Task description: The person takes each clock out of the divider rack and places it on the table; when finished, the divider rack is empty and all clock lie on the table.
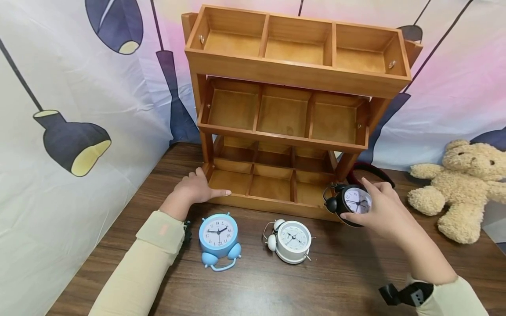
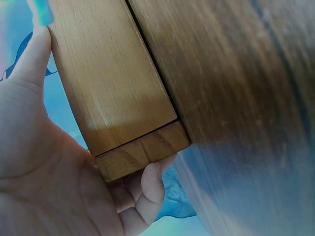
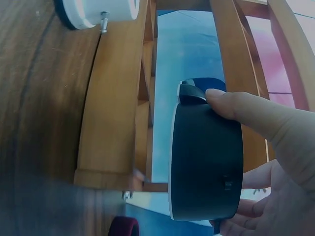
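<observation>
At the front left corner of the bottom tier, my left hand [image 1: 193,188] grips the three-tier wooden shelf [image 1: 298,74]. The left wrist view shows its fingers curled round the end of the front board [image 2: 113,73]. My right hand [image 1: 387,213] holds a black twin-bell alarm clock [image 1: 357,201] between thumb and fingers, at the shelf's lower right corner. The clock's dial faces up, and its bells point left. On the table in front of the shelf lie a blue alarm clock [image 1: 218,235] and a white alarm clock [image 1: 293,241], both face up.
A teddy bear [image 1: 460,188] sits at the right on the dark wooden table [image 1: 276,289]. Behind the shelf's right leg lies a dark red band [image 1: 371,168]. Dividers split each shelf tier into compartments. A cloth printed with lamps [image 1: 77,145] hangs at the back and left.
</observation>
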The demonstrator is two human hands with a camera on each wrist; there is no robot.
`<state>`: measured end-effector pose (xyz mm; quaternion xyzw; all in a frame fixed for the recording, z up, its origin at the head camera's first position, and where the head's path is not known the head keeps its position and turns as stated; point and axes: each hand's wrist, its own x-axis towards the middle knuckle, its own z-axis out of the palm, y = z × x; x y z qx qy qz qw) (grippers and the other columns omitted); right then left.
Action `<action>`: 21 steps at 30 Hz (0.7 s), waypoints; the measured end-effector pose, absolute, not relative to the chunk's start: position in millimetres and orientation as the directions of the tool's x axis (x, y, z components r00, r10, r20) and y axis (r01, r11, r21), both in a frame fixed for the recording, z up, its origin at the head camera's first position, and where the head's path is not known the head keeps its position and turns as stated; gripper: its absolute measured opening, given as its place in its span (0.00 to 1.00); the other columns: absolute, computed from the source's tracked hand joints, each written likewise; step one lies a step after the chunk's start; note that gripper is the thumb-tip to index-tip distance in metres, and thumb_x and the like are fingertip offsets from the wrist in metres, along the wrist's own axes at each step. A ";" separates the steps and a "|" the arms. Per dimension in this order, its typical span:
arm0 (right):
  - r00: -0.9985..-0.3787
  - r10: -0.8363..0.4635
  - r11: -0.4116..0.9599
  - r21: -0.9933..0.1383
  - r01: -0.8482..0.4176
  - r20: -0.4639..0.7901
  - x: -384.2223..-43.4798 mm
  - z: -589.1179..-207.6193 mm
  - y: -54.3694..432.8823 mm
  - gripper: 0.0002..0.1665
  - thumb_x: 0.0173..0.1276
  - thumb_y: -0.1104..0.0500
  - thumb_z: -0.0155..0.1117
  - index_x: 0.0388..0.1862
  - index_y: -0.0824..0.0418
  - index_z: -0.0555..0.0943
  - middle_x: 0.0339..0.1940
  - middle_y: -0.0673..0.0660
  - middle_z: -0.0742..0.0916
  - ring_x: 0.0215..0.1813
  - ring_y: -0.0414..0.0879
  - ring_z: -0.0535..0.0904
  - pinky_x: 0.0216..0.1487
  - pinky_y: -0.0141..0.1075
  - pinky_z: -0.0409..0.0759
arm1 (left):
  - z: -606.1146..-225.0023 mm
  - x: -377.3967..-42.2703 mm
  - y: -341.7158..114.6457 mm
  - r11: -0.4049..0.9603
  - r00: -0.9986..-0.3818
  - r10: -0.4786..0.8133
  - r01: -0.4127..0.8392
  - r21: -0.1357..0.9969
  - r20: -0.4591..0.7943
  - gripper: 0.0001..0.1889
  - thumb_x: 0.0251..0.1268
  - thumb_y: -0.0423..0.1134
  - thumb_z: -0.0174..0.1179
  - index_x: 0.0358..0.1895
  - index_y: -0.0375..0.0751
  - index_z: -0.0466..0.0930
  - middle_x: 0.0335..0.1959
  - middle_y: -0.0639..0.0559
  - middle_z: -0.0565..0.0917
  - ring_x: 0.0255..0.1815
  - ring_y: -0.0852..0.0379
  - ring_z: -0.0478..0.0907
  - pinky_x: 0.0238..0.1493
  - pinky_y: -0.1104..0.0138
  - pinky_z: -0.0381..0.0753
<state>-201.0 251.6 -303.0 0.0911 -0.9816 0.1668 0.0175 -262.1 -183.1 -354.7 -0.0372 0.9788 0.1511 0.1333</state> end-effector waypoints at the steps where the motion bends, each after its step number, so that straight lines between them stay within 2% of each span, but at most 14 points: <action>1: -0.983 -0.171 0.928 -0.324 -0.182 0.063 -198.1 -304.2 254.5 0.71 0.50 0.29 0.74 0.77 0.71 0.55 0.62 0.80 0.64 0.59 0.71 0.64 0.48 0.62 0.72 | -354.9 -262.2 -183.1 0.951 -0.962 -0.032 -0.113 0.287 -0.273 0.68 0.53 0.79 0.55 0.73 0.17 0.41 0.68 0.16 0.57 0.67 0.22 0.60 0.67 0.39 0.63; 11: -0.990 -0.141 0.938 -0.317 -0.140 0.018 -171.3 -322.9 281.0 0.72 0.49 0.27 0.74 0.75 0.75 0.57 0.59 0.79 0.65 0.55 0.68 0.64 0.42 0.58 0.74 | -354.9 -262.0 -182.0 0.948 -0.961 -0.031 -0.116 0.296 -0.276 0.69 0.53 0.79 0.55 0.73 0.17 0.40 0.68 0.15 0.56 0.68 0.21 0.59 0.67 0.39 0.62; 21: -0.993 -0.121 0.944 -0.308 -0.117 0.005 -160.3 -338.1 298.2 0.72 0.49 0.30 0.75 0.74 0.77 0.56 0.56 0.80 0.66 0.53 0.71 0.66 0.43 0.60 0.73 | -355.7 -262.3 -182.5 0.946 -0.959 -0.031 -0.119 0.302 -0.280 0.69 0.52 0.80 0.54 0.73 0.17 0.40 0.68 0.15 0.56 0.68 0.21 0.58 0.67 0.39 0.62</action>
